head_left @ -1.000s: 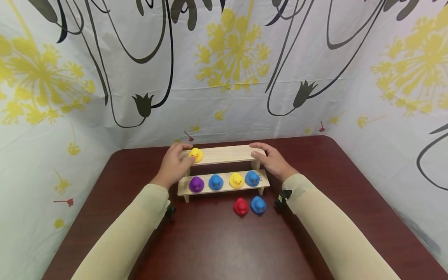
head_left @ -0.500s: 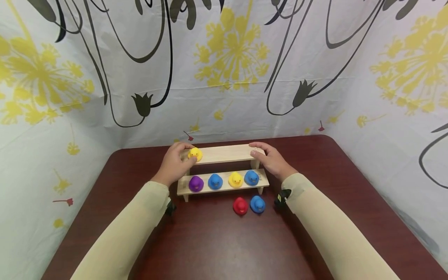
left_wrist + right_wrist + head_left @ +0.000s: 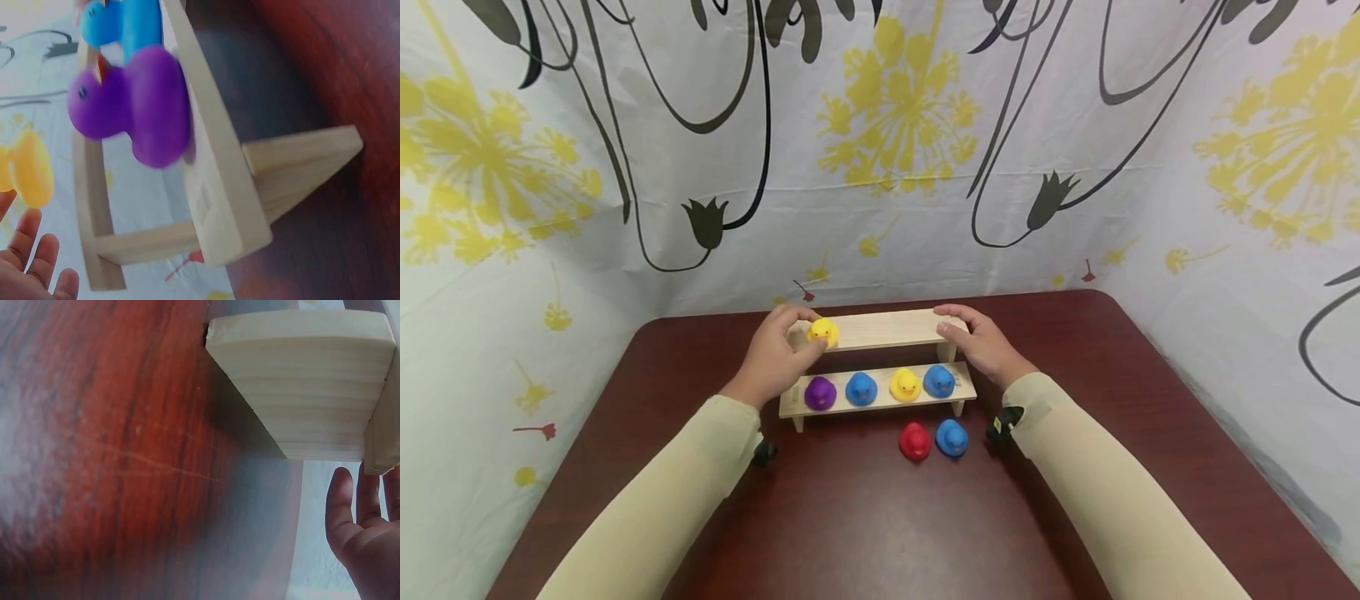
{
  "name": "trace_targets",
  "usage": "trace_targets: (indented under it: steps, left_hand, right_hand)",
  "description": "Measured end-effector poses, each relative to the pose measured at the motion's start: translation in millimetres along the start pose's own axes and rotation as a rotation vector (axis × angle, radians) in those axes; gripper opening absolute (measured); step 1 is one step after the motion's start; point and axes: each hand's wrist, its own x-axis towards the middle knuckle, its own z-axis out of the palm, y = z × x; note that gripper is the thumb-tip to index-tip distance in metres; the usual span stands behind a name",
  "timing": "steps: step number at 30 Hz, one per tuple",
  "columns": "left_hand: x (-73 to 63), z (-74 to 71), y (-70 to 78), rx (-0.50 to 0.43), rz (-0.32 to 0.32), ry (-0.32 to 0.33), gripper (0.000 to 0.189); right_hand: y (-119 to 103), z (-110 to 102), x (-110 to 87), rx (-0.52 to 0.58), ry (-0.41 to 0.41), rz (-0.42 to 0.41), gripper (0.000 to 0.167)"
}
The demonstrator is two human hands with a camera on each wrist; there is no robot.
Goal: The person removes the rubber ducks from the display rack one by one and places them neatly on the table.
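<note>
- Pinching a yellow duck (image 3: 824,330): left hand (image 3: 767,354), thumb at its front, index finger round the back; other fingers spread loose, per left wrist view.
- Yellow duck is at the left end of the upper plank (image 3: 887,330); left wrist view shows a gap between its base and the wood.
- Right hand (image 3: 988,346) nearly closed on the right end of the upper plank: thumb on top, fingers over the back edge.
- Upper plank belongs to a two-step wooden stand; its lower plank (image 3: 883,391) sits in front, on short legs.
- Lower plank, left to right: purple duck (image 3: 820,394), blue duck (image 3: 861,389), second yellow duck (image 3: 905,386), second blue duck (image 3: 939,381). All upright, spaced apart, widest gap in the middle.
- In front of the stand, right side: red duck (image 3: 915,442), third blue duck (image 3: 952,438) just beside it, both on the table.
- Dark red-brown table (image 3: 880,517), glossy, rounded far corners.
- Cream sleeves (image 3: 651,504) on both arms, black device (image 3: 1003,423) at the right wrist.
- White cloth (image 3: 925,242) behind, printed with yellow dandelions and dark vines.
</note>
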Motion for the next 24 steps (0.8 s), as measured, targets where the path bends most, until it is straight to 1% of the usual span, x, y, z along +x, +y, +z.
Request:
trace_targets:
  steps: [3, 9, 12, 17, 20, 24]
  left_hand:
    - [-7.9, 0.9, 5.8, -0.013, 0.010, -0.017, 0.031]
    - [-23.2, 4.3, 17.9, -0.031, 0.063, -0.045, 0.028]
    - [-30.6, 7.4, 21.3, -0.052, 0.079, -0.060, 0.029]
    - [-43.4, 15.2, 22.5, -0.083, 0.121, -0.093, 0.030]
    - [-50.8, 20.4, 22.3, -0.079, 0.153, -0.115, 0.031]
    - [-60.3, 27.4, 20.6, -0.078, 0.156, -0.141, 0.029]
  right_hand:
    - [0.6, 0.1, -0.1, -0.002, 0.000, 0.001, 0.043]
    - [0.6, -1.3, -1.2, -0.005, 0.001, -0.006, 0.044]
    - [0.6, -1.5, -1.0, -0.008, 0.000, -0.009, 0.044]
    - [2.1, -0.9, 0.6, -0.012, -0.003, -0.011, 0.044]
    - [0.9, -0.2, 0.2, -0.011, 0.000, -0.013, 0.044]
    - [-0.6, 0.8, -0.1, -0.007, -0.001, -0.010, 0.045]
